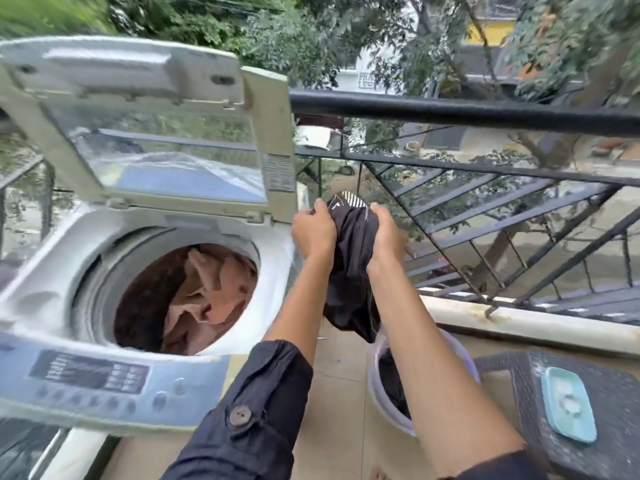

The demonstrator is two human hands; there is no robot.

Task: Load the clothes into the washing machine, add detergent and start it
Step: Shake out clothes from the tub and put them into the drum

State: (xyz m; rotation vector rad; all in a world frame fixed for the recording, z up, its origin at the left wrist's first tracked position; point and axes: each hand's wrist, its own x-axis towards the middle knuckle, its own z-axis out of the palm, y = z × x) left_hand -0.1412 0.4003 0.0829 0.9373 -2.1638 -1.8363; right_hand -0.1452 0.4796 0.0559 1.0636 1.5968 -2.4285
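A: Where is the garment right now?

B: The black garment (349,258) hangs in the air between the left hand (313,233) and the right hand (388,233), just off the right edge of the washing machine (273,282) and above the basket (384,403) on the floor. Both hands have their fingers clenched on its top edge, where a striped bit of cloth pokes out.

A: How will it handle?

B: Soft and limp, I'd say, and probably light. It droops in loose folds, its lower end dangling just over the basket rim.

A: Where should it be held?

B: At the bunched top, as it is held now. Gathering the tail too would likely stop it snagging on the machine's right edge.

A: Is there room inside?

B: The lid (145,109) stands open at the back edge, and pink-brown clothes (204,292) already lie in the drum, with space above them.
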